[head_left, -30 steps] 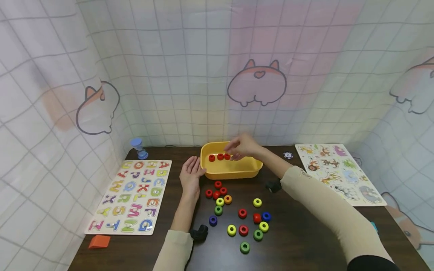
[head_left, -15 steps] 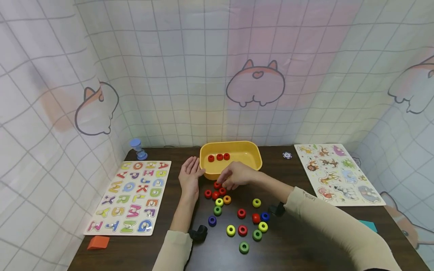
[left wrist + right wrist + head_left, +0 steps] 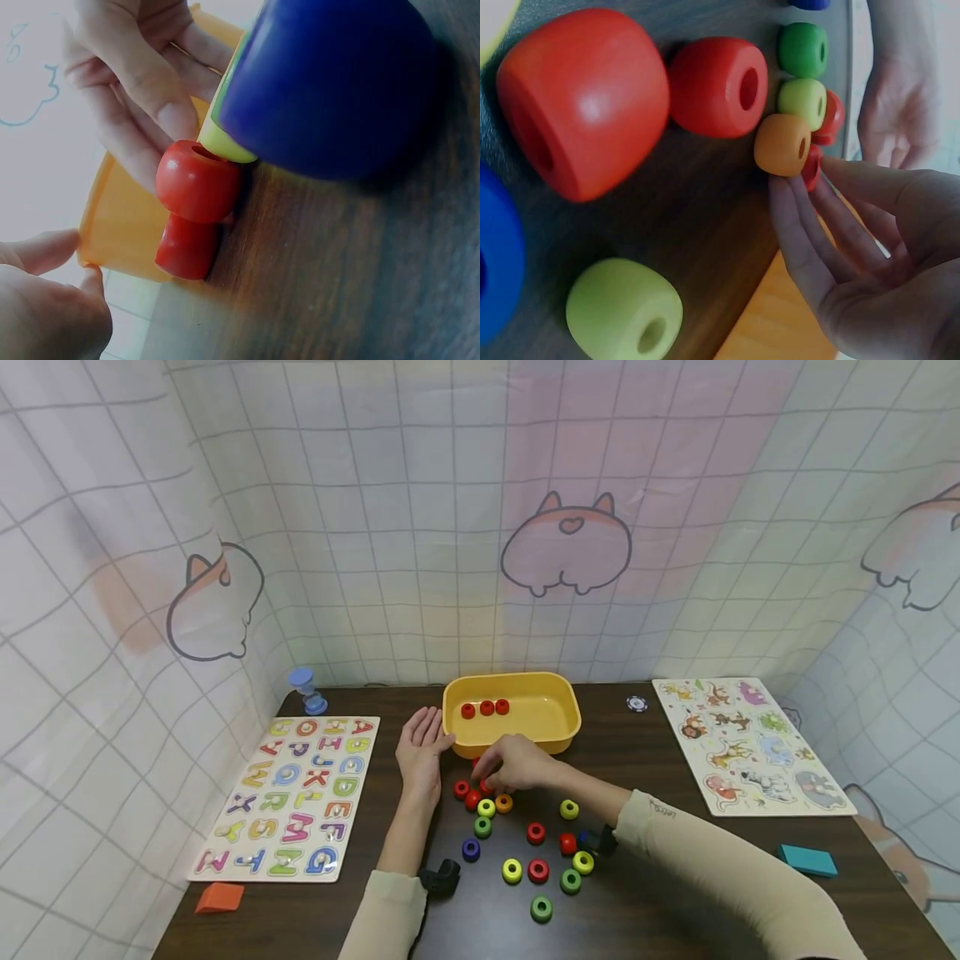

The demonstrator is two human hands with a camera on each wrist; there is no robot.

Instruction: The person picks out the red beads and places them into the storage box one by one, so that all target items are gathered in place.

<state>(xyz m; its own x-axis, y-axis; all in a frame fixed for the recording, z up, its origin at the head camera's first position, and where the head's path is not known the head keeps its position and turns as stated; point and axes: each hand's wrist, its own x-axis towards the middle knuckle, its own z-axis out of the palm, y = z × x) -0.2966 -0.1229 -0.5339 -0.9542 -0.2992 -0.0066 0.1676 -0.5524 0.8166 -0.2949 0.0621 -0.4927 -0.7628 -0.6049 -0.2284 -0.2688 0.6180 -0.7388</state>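
Observation:
My right hand (image 3: 519, 763) reaches down just in front of the yellow tray (image 3: 551, 717). Its thumb and fingers pinch a red bead (image 3: 812, 168), which the orange bead (image 3: 781, 145) partly covers in the right wrist view. Other red beads (image 3: 461, 789) lie close by, beside a yellow bead (image 3: 486, 808) and a green one (image 3: 482, 827). Palm up at the tray's left end, my left hand (image 3: 420, 758) has its fingers extended and its thumb against the tray wall. Inside the tray, three red beads (image 3: 487, 707) form a row.
Nearer the front lie scattered beads, among them a red bead (image 3: 537, 871) and a green bead (image 3: 541, 908). An alphabet puzzle board (image 3: 255, 810) and blue hourglass (image 3: 307, 690) stand left. Right are an animal puzzle board (image 3: 738, 727), a poker chip (image 3: 636, 703) and a teal block (image 3: 807, 860).
My right hand has come from over the tray down to the red beads in front of it and now pinches one. The left hand has stayed at the tray's end.

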